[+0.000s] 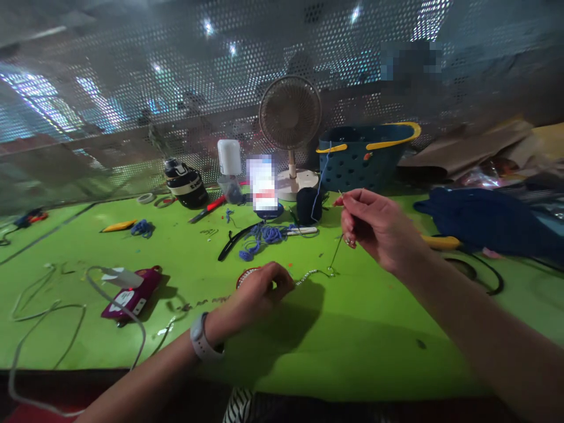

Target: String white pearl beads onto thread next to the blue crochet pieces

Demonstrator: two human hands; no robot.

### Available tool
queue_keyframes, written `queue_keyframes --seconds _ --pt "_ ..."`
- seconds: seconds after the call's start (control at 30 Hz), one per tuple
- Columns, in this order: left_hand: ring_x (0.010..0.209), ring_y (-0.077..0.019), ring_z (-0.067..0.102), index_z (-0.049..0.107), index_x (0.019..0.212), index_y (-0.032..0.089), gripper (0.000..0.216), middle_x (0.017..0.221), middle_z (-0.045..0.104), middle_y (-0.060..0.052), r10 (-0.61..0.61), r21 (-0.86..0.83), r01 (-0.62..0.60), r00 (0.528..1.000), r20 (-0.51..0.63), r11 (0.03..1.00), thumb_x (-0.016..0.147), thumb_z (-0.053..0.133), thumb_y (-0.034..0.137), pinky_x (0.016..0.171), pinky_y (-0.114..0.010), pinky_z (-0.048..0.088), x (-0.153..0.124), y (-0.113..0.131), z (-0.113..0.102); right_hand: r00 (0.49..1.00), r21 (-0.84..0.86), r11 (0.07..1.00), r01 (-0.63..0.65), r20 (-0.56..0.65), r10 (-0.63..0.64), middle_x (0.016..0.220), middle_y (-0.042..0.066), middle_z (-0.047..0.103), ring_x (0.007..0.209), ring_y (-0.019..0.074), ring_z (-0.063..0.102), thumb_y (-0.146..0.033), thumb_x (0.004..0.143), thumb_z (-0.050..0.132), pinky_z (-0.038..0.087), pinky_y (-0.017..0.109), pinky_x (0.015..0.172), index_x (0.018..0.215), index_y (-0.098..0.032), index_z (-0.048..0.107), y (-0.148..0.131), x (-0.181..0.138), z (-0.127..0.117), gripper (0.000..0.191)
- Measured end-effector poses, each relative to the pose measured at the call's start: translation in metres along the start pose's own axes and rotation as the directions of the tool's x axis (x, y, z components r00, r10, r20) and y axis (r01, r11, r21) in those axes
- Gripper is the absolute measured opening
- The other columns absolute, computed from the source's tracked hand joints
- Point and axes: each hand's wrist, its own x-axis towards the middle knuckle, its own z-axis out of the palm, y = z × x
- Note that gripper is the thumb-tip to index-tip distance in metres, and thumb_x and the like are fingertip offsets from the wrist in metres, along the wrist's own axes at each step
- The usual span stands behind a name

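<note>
My right hand (372,226) is raised over the table, thumb and forefinger pinched on a dark thread (337,252) that runs down to the table. A thin tip pokes out above the pinch, too small to name. From the thread's lower end a string of small pale beads (307,275) leads left to my left hand (268,285). That hand is low, its fingers curled and closed at the end of the bead string. Partly hidden behind it is a small red-rimmed dish (244,276) with pale beads in it.
Blue yarn (268,235), a white pen-like stick (302,230) and a dark yarn ball (309,205) lie beyond my hands. Behind stand a lit phone (263,185), a fan (291,111) and a basket (363,164). A purple power strip (132,296) with cables lies left.
</note>
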Motion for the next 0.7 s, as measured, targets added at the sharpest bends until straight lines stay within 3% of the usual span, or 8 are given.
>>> queue_keyframes --seconds 0.1,0.17,0.3,0.4,0.43,0.5,0.6,0.7 --pt "0.074 -0.0120 0.060 0.051 0.082 0.016 0.012 0.104 0.065 -0.008 -0.055 -0.272 0.053 0.999 0.000 0.961 0.089 0.056 0.026 0.066 -0.027 0.050 0.006 0.009 -0.006 1.000 -0.007 1.000 0.000 -0.004 0.000 0.050 -0.004 0.056 0.039 0.0065 0.051 -0.024 0.081 0.069 0.042 0.016 0.035 0.076 -0.017 0.065 0.001 0.000 -0.001 0.010" --pt "0.075 -0.0118 0.063 0.048 0.083 0.016 0.014 0.109 0.064 -0.011 -0.059 -0.464 0.075 0.997 0.048 0.883 0.089 0.056 0.027 0.061 -0.024 0.050 0.011 0.014 -0.008 1.000 -0.010 1.000 -0.002 -0.001 0.002 0.051 -0.004 0.056 0.039 0.0063 0.051 -0.025 0.081 0.069 0.041 0.016 0.036 0.076 -0.016 0.065 0.001 0.001 -0.001 0.011" --pt "0.052 -0.0070 0.056 0.046 0.085 0.017 0.019 0.080 0.065 -0.002 -0.060 -0.717 0.110 0.994 0.095 0.688 0.089 0.057 0.033 0.043 -0.017 0.040 0.022 0.016 -0.006 1.000 -0.011 1.000 0.007 0.020 -0.007 0.052 -0.004 0.055 0.040 0.0061 0.050 -0.025 0.082 0.068 0.042 0.016 0.037 0.078 -0.016 0.065 -0.004 0.000 0.002 0.010" --pt "0.044 -0.0043 0.043 0.047 0.085 0.018 0.021 0.061 0.052 0.006 -0.063 -0.768 0.119 0.993 0.102 0.629 0.089 0.058 0.036 0.042 -0.016 0.034 0.029 0.012 -0.003 0.999 -0.023 1.000 0.017 0.043 -0.016 0.052 -0.004 0.055 0.040 0.0062 0.049 -0.025 0.084 0.067 0.042 0.017 0.037 0.079 -0.016 0.065 -0.011 0.000 0.008 0.010" --pt "0.044 -0.0044 0.040 0.049 0.087 0.018 0.021 0.060 0.048 0.007 -0.052 -0.752 0.111 0.994 0.101 0.650 0.089 0.057 0.038 0.042 -0.016 0.033 0.030 0.010 -0.002 0.998 -0.031 0.999 0.021 0.052 -0.019 0.052 -0.004 0.055 0.041 0.0062 0.049 -0.025 0.084 0.067 0.042 0.017 0.037 0.080 -0.016 0.065 -0.013 0.000 0.011 0.011" --pt "0.047 -0.0055 0.038 0.054 0.091 0.018 0.022 0.062 0.046 0.006 -0.018 -0.619 0.071 0.996 0.092 0.782 0.088 0.058 0.039 0.043 -0.017 0.031 0.029 0.007 -0.003 0.997 -0.050 0.998 0.025 0.072 -0.021 0.053 -0.004 0.055 0.041 0.0064 0.050 -0.025 0.084 0.066 0.043 0.017 0.038 0.081 -0.016 0.065 -0.015 0.000 0.015 0.010" --pt "0.057 -0.0085 0.044 0.063 0.094 0.017 0.021 0.073 0.053 0.001 0.061 -0.160 -0.049 0.995 0.074 0.986 0.083 0.064 0.035 0.051 -0.022 0.036 0.020 0.002 -0.010 0.996 -0.064 0.998 0.010 0.092 -0.004 0.053 -0.004 0.056 0.041 0.0063 0.050 -0.025 0.084 0.067 0.043 0.017 0.038 0.080 -0.016 0.065 -0.015 0.000 0.020 0.010" --pt "0.068 -0.0117 0.052 0.064 0.106 0.018 0.023 0.092 0.059 -0.005 0.146 0.156 -0.162 0.983 0.108 0.974 0.084 0.061 0.024 0.063 -0.027 0.044 0.010 -0.001 -0.022 0.995 -0.064 0.998 -0.017 0.093 0.023 0.052 -0.004 0.055 0.041 0.0060 0.049 -0.026 0.082 0.068 0.043 0.017 0.037 0.078 -0.016 0.065 -0.011 0.001 0.021 0.011"
